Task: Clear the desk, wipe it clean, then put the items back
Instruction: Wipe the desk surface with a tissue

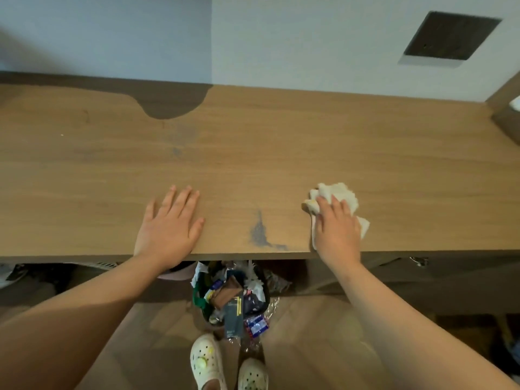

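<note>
Here the wood-grain worktop (281, 142) is stretching from 9 o'clock to 3 o'clock, its smooth laminate face lying bare across the broad middle and back. Its straight front edge is running across the view just under both wrists. At the back, toward 11 o'clock, a curved dark cut-out (168, 102) is biting into the far edge, where the pale wall (309, 38) is rising behind it. At 3 o'clock a raised brown side panel (503, 108) is closing off the right end.

The left hand (168, 229) is lying flat at about 7 o'clock from the worktop's middle, palm down at the front edge, its fingers (183, 198) straight and slightly spread, holding nothing. The right hand (336, 229) is pressing down at about 5 o'clock, well apart from the left, its fingers (337, 206) lying straight and close together over a crumpled white cloth (342, 194). The cloth is soft and wrinkled, bulging out ahead of the fingertips and to the hand's right, touching the worktop near the front edge. Between the hands a grey, streaky smear (259, 235) is tapering away from that edge.

Below the edge, at 6 o'clock, a bin (230, 294) is brimming with wrappers, and white perforated clogs (206, 361) are standing on the floor (309, 333).
</note>
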`<action>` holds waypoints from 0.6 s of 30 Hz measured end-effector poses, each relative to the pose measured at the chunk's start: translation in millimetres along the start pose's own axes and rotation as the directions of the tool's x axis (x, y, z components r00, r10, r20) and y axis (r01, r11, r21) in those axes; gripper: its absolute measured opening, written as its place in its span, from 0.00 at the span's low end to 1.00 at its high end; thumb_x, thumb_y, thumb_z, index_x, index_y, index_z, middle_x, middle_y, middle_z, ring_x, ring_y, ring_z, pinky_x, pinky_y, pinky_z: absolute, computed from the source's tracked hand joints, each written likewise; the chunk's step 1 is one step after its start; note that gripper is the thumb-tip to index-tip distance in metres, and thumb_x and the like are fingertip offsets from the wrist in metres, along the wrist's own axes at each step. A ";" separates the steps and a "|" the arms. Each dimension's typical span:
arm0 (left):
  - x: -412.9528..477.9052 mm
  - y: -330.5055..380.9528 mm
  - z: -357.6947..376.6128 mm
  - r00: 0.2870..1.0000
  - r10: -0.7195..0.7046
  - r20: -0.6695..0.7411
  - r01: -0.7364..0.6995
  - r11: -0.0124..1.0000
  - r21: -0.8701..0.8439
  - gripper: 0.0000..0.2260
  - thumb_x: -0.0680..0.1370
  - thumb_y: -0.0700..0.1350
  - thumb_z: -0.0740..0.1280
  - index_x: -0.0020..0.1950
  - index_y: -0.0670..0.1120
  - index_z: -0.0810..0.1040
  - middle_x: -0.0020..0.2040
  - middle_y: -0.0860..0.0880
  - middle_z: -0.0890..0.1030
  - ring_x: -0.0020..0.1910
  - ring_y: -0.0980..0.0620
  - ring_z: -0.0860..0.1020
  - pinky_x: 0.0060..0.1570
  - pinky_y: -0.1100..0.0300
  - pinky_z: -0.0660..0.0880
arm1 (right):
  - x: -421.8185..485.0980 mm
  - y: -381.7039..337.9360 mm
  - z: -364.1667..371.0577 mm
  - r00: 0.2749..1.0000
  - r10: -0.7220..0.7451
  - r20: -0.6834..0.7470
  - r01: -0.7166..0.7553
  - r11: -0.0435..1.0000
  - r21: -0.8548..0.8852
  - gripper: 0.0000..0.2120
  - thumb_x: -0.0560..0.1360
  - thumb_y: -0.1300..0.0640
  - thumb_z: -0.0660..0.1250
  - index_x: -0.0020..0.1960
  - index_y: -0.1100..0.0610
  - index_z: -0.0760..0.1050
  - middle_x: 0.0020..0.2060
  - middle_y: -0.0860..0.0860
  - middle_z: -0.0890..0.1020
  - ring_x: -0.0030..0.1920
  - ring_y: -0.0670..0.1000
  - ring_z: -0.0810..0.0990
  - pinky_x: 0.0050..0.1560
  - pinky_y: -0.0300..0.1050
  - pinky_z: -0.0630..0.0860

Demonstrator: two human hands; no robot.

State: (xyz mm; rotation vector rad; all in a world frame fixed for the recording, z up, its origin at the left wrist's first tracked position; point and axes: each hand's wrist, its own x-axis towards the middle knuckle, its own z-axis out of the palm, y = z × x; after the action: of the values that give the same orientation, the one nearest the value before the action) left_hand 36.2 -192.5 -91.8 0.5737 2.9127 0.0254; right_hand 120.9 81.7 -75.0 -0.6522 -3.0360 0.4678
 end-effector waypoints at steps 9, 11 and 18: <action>-11.8 -2.2 0.5 0.999 -0.019 0.035 0.020 0.999 -0.029 0.26 0.81 0.56 0.42 0.77 0.50 0.43 0.78 0.52 0.44 0.76 0.52 0.40 0.73 0.49 0.42 | -23.0 -68.6 21.1 0.843 -0.490 0.223 0.500 0.866 0.014 0.23 0.83 0.52 0.50 0.77 0.47 0.53 0.77 0.49 0.53 0.77 0.53 0.46 0.74 0.51 0.40; -13.5 -10.9 0.0 0.999 -0.037 0.015 0.038 0.998 -0.042 0.26 0.81 0.55 0.43 0.78 0.50 0.44 0.78 0.52 0.46 0.76 0.51 0.42 0.73 0.49 0.43 | -16.0 -62.3 18.6 0.778 -0.562 0.281 0.580 0.814 0.026 0.22 0.82 0.52 0.51 0.76 0.46 0.54 0.77 0.48 0.54 0.77 0.52 0.47 0.74 0.51 0.41; -13.3 -27.7 4.8 0.989 -0.143 -0.025 0.143 0.990 -0.015 0.27 0.80 0.57 0.42 0.78 0.51 0.46 0.78 0.51 0.49 0.77 0.49 0.44 0.73 0.45 0.47 | 23.4 -16.0 10.9 0.997 -0.022 0.076 0.029 0.995 -0.098 0.22 0.82 0.53 0.50 0.76 0.49 0.54 0.77 0.52 0.55 0.76 0.56 0.49 0.74 0.57 0.48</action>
State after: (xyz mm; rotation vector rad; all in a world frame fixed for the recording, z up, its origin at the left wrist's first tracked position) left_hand 38.8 -223.2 -95.7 0.3633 2.9681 0.0341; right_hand 92.4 74.1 -82.1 -0.6118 -3.1516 0.3511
